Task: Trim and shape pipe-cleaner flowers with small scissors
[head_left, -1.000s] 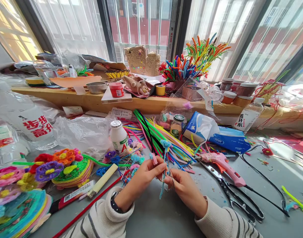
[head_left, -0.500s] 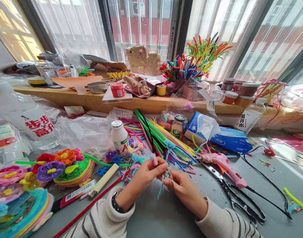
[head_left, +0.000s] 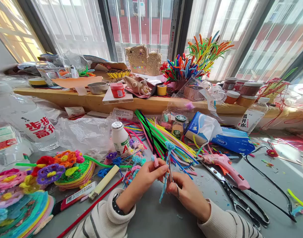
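Observation:
My left hand (head_left: 151, 172) is closed in a pinch on a light-blue pipe cleaner (head_left: 169, 147), whose curled top stands above the fingers and whose tail hangs below. A small pink fuzzy piece (head_left: 155, 160) pokes up between the same fingers. Small metal scissors (head_left: 171, 177) are in my right hand (head_left: 184, 191), fingers wrapped around the handle loops, blades upright against the blue stem. Whether the blades are touching the stem is hard to make out. Behind the hands lies a bundle of loose pipe cleaners (head_left: 151, 132). Small blue and pink pipe-cleaner flowers (head_left: 136, 159) sit left of them.
Large black-handled scissors (head_left: 237, 198) and a pink glue gun (head_left: 228, 168) lie to the right, its cable trailing. A white bottle (head_left: 119, 138) and a glass jar (head_left: 178, 127) stand behind. Fuzzy flowers (head_left: 51, 173), coiled discs (head_left: 29, 215) and a utility knife (head_left: 74, 195) occupy the left.
My right hand has turned and moved slightly right, showing more of the small scissors. The blue tail hangs slightly further right. A small blue scrap now shows on the table below.

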A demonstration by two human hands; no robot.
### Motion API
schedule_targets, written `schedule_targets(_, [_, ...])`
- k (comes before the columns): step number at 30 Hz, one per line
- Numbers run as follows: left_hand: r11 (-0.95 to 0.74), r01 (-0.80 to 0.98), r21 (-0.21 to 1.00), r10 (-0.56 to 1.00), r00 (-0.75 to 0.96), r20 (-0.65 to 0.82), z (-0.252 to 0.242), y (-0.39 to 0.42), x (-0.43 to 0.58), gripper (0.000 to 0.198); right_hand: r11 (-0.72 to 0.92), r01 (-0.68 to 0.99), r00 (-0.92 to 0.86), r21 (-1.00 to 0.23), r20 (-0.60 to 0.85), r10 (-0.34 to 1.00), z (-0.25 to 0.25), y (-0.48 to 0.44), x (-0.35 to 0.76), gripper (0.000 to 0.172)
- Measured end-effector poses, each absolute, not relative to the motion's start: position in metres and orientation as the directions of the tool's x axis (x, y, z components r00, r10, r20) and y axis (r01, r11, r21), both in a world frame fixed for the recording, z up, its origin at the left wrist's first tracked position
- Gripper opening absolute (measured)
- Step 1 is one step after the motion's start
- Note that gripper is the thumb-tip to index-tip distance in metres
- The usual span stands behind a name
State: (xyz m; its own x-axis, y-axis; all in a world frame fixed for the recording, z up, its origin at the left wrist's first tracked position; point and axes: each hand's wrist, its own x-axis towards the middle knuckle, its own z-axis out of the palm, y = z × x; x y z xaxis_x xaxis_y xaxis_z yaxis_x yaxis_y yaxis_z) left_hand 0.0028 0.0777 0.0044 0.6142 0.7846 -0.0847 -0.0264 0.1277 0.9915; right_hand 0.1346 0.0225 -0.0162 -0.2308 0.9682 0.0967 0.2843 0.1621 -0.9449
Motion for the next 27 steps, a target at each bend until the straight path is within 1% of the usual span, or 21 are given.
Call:
schedule_targets(6, [0.134,0.013,0.991,0.76,0.64,-0.111,0.0007,0.0765,0.0043,0.021,0.163,0.306,-0.172,-0.938,0.113,0.979,-0.0163,0.0234,0.1367,0.055])
schedule_targets(12, [0.161,0.0,0.987,0.78,0.613,-0.127,-0.0011,0.0771,0.0045,0.021,0.138,0.414,-0.023,-0.9,0.14,0.99,-0.0185,0.0237,0.1355,0.053])
schedule_targets(16, [0.159,-0.008,0.987,0.791,0.6,-0.122,-0.0004,0.0769,0.0051,0.022,0.125,0.446,0.008,-0.886,0.144,0.99,-0.0174,0.0247,0.1346,0.052])
schedule_targets(21, [0.168,-0.033,0.985,0.791,0.601,-0.114,0.0006,0.0753,0.0052,0.021,0.102,0.412,0.015,-0.905,0.118,0.993,-0.017,0.0251,0.1343,0.053])
schedule_targets(27, [0.155,-0.047,0.987,0.78,0.619,-0.093,0.0017,0.0746,0.005,0.019,0.128,0.34,-0.101,-0.932,0.1,0.99,-0.0164,0.0227,0.136,0.055])
